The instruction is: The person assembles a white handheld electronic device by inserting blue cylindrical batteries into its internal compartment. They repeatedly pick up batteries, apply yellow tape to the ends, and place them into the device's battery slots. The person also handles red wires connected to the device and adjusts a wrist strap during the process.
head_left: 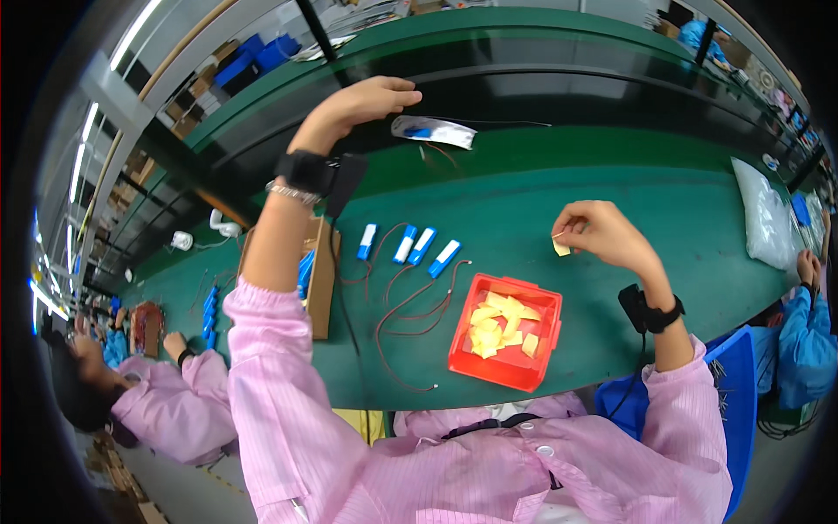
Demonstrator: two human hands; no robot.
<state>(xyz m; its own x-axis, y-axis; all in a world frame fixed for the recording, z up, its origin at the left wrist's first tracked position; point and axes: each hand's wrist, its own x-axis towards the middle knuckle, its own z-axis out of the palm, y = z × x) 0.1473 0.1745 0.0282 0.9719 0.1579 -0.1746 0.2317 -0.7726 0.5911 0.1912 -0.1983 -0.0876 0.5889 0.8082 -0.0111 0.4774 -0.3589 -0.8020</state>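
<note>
above the green work table (646,218), the person's right hand (578,234) pinches a small pale yellow square (561,250) between thumb and fingertips, held behind and to the right of a shallow red plastic tray (493,374). inside that tray lies a loose heap of similar pale yellow pieces (496,301), some overlapping, one resting near the right wall.

the left hand (371,98) is stretched far forward, loosely open with its fingers extended, just beside a long white strip with a blue block on it (449,133); the strip lies near the back of the table. both wrists wear black bands with small dark modules.

between the left forearm and the tray, four slim blue packs with white labels (444,259) lie in a slanting row, and thin reddish-brown wires (381,336) curl over the table near them. beneath the left forearm stands a brown cardboard box (323,293) with more blue packs (305,272) inside.

at the table's right side sits a bulging translucent plastic bag (761,218). a co-worker in pink sleeves (170,415) is at the left, another in blue sleeves (807,349) at the right.
</note>
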